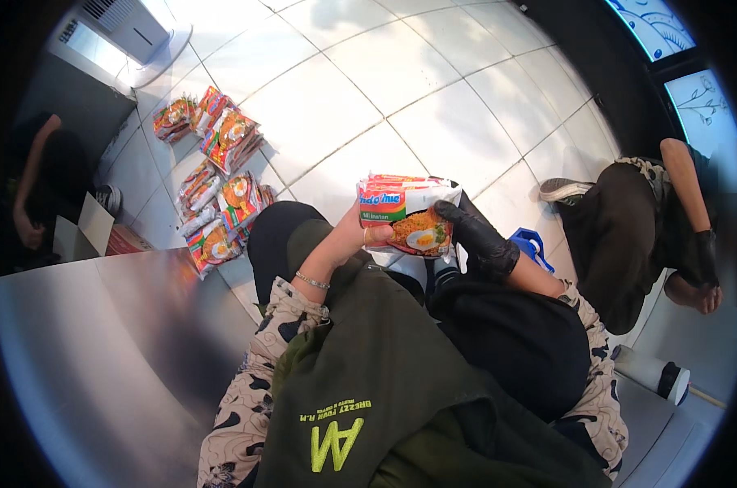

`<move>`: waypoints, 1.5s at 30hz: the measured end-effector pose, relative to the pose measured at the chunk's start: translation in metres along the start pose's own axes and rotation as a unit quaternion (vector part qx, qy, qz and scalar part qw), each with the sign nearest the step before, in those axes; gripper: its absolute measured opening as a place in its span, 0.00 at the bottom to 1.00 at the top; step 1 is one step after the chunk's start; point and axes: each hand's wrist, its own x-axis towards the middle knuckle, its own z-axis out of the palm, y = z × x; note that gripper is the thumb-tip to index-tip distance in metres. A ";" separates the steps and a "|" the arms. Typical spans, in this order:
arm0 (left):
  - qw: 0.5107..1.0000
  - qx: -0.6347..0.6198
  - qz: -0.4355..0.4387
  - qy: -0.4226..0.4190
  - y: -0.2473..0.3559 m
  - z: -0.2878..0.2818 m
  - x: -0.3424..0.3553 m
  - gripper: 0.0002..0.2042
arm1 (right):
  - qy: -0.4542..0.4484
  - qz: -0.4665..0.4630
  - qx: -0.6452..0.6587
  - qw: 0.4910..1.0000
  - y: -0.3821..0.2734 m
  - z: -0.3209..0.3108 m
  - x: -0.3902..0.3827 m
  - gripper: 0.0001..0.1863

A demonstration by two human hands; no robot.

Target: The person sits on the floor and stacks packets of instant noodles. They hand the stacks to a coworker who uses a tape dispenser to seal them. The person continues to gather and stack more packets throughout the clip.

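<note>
A small stack of instant noodle packets (417,228) is held up in front of my lap, with a picture of fried noodles and an egg on the front one. My bare left hand (350,237), a bracelet at its wrist, grips the stack's left side with the thumb across the front. On the opposite side my right hand (484,242), in a black glove, is closed around the packets' edge. Fingers behind the stack are hidden. Beyond my left knee, more noodle packets (232,138) lie in piles on the floor, the nearest packet (214,246) by my leg.
White tiles (352,106) cover the floor. At left, a person sits by an open cardboard box (96,228); another person (620,220) sits at right. A blue plastic object (532,244) is beyond my right wrist. A white cylinder (653,376) lies lower right; a white appliance (112,28) stands far left.
</note>
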 end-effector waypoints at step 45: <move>0.787 0.518 0.333 -0.046 0.103 0.068 -0.033 0.45 | 0.050 0.027 0.004 0.998 -0.051 0.006 -0.052 0.22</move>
